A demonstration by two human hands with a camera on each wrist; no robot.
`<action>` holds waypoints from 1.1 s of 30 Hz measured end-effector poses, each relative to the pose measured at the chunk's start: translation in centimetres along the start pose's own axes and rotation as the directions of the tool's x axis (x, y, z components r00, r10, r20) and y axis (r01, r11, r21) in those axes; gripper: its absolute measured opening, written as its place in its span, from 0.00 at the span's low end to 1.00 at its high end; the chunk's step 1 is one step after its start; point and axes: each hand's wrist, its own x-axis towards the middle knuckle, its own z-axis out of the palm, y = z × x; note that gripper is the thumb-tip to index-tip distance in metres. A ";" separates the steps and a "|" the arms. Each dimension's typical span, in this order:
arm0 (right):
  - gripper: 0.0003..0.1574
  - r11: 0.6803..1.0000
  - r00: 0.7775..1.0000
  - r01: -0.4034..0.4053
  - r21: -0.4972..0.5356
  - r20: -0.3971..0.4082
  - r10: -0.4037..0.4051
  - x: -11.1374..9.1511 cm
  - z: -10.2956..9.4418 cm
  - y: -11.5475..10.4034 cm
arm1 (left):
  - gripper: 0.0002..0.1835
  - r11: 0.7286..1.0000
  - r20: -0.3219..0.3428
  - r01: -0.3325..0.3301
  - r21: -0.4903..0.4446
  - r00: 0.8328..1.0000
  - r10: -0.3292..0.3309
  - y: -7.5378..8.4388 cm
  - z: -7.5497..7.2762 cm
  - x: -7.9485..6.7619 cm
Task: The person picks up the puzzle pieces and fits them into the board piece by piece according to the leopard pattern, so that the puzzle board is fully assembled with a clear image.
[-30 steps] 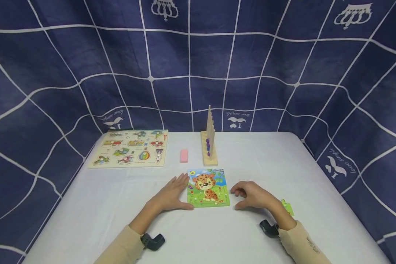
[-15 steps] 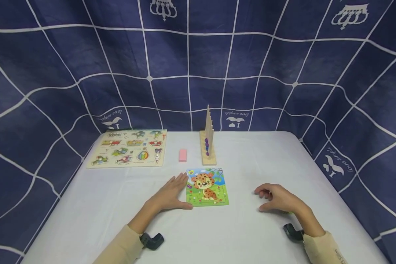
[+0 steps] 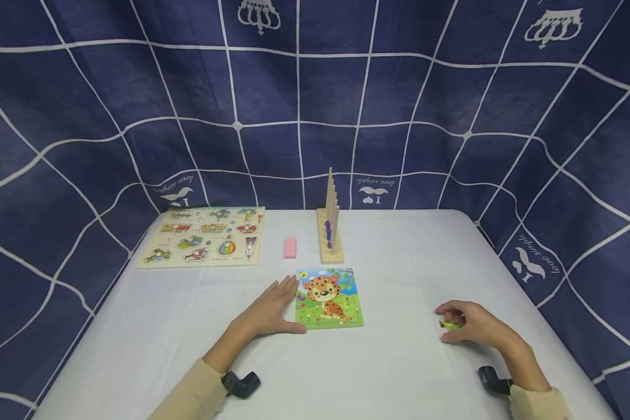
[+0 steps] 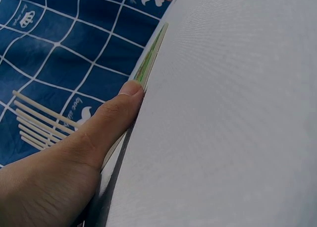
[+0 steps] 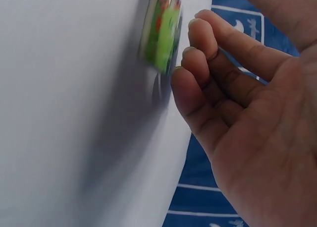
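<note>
A square leopard picture puzzle (image 3: 328, 298) lies flat near the middle of the table. My left hand (image 3: 270, 309) rests at its left side with fingers spread, the thumb by its lower left corner. In the left wrist view the thumb (image 4: 130, 88) touches the puzzle's thin edge. Well to the right, my right hand (image 3: 472, 322) hovers low around a small green puzzle piece (image 3: 448, 325), thumb and index finger parted. The right wrist view shows loosely bent fingers (image 5: 187, 90) beside the blurred green piece (image 5: 162, 33), with a narrow gap between them.
Behind the puzzle stands a wooden peg stand (image 3: 332, 233) with upright rods and purple and blue beads. A pink block (image 3: 290, 248) lies left of it. At the back left is a vehicle picture board (image 3: 202, 238). A blue gridded curtain (image 3: 315, 87) surrounds the white table.
My right hand has moved right, from beside the leopard puzzle to the small green piece. The left hand stays at the puzzle's left side.
</note>
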 end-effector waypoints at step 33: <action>0.36 0.997 0.997 -0.080 0.024 -0.004 0.080 -0.6 -0.5 1.1 | 0.66 1.000 0.006 0.010 0.008 1.000 -0.010 0.0 0.1 0.2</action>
